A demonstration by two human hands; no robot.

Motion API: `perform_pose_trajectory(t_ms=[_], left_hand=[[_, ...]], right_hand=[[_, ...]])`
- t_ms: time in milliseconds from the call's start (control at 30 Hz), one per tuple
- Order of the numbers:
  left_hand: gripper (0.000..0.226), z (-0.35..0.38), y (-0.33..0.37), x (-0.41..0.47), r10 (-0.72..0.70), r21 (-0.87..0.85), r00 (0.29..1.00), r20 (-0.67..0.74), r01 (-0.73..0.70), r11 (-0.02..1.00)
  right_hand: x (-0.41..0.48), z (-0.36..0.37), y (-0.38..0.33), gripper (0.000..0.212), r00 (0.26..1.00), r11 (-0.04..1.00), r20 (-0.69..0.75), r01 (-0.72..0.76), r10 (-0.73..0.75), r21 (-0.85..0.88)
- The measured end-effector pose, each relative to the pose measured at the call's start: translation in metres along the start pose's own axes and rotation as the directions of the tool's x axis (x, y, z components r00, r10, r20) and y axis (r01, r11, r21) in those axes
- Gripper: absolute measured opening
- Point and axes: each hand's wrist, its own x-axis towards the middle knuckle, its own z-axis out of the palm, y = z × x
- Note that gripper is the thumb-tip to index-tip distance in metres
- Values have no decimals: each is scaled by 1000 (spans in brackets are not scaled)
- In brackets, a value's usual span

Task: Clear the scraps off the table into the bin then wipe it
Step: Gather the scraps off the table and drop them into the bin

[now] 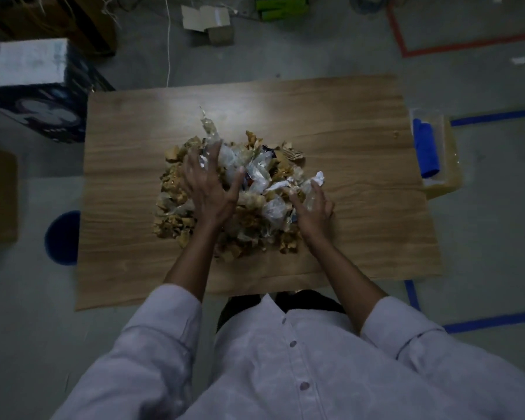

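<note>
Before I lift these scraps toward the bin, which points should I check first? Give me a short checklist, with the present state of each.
1. Both hands on the scrap pile: ok. The left hand and the right hand lie on it, fingers spread.
2. Scraps actually held: not ok. The fingers look uncurled.
3. All scraps in one heap: not ok. A stray scrap lies apart near the right edge of the table.
4. Bin located: cannot tell. A blue round object on the floor, left of the table, is partly hidden.
5. Wiping cloth ready: ok. A blue cloth lies in the clear tray at the right.
</note>
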Motion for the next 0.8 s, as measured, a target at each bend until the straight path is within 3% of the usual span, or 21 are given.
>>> perform_pose_trajectory(t_ms=[133,267,433,633,800], left_hand=[[69,32,18,9,-5,3,966,257,4,1000],[66,57,29,-12,-31,-307,948,318,133,942],[48,63,37,-22,-104,-593,945,310,278,755],[37,57,57,-28,-276,-767,883,380,467,440],[43,46,75,-32,-339,-781,797,500,585,222]], right_hand=[[8,12,-12,74,994,996,90,-70,64,58],[17,27,-19,93,984,955,164,-105,61,276],[24,30,-37,67,967,880,256,-128,8,458],[24,32,-35,78,973,872,231,-105,-10,478],[23,34,-32,90,983,772,169,-165,76,614]])
